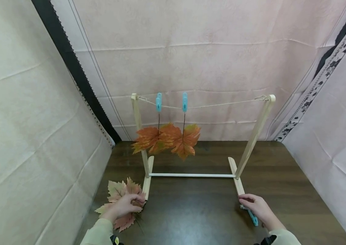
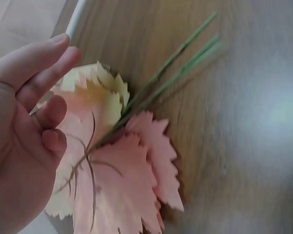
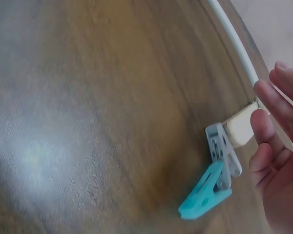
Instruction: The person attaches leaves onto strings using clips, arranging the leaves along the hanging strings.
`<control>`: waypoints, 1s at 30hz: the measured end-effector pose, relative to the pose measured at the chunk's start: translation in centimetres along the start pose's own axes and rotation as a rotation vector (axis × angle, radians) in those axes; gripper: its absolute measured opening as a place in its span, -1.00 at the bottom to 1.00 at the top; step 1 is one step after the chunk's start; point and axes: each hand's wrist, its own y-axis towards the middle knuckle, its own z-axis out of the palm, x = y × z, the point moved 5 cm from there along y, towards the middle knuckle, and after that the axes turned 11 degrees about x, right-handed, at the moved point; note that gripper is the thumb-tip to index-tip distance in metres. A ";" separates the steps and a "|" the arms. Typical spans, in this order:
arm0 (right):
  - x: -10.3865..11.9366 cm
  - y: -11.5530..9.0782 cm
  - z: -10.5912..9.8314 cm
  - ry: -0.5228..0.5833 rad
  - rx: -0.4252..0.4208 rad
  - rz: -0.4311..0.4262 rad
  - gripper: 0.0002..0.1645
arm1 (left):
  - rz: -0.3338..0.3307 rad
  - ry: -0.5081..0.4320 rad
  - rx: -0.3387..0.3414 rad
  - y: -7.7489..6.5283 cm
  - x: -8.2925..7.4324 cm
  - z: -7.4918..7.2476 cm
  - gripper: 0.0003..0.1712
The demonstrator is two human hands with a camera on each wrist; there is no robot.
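Over a small pile of pink and cream artificial maple leaves hovers my left hand, its fingers loosely bent and nothing held. Green stems stick out from the pile across the table. At the other side, my right hand is above two clothespins, fingers relaxed and holding nothing. The right wrist view shows a teal clothespin touching a grey clothespin; both lie on the table at the foot of the stand.
A wooden stand carries a string between two posts. Two blue clothespins on it hold orange maple leaves by their stems. A white rod joins the feet. Pale cloth surrounds the wooden table.
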 end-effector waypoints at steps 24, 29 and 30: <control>-2.6 -0.8 0.9 0.126 0.094 -0.001 -0.54 | -0.002 0.340 -0.104 -0.7 1.6 2.6 -0.45; -2.9 -0.5 1.5 0.185 0.141 -0.019 -0.53 | 0.019 0.460 -0.162 -0.3 1.8 2.7 -0.55; -3.0 -0.5 1.6 0.192 0.142 -0.023 -0.53 | 0.025 0.477 -0.173 -0.3 1.8 2.7 -0.58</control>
